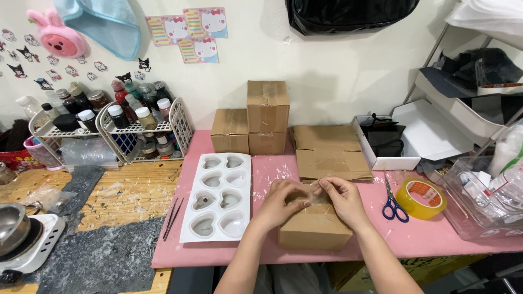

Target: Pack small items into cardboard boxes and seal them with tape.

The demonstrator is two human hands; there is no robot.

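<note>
A small brown cardboard box [313,231] stands on the pink mat [436,234] near the table's front edge. My left hand [283,201] and my right hand [343,198] both rest on its top, fingers pinching the flaps at the far edge. The box top is partly hidden under my hands. A white silicone mould [217,197] with heart-shaped cavities lies just left of my left hand.
Three closed cardboard boxes [267,117] and flattened cardboard [329,152] sit behind. Blue-handled scissors [392,202] and a yellow tape roll [420,198] lie to the right, beside a clear plastic bin [482,209]. Bottle racks [144,128] stand back left; tweezers [172,219] lie by the mould.
</note>
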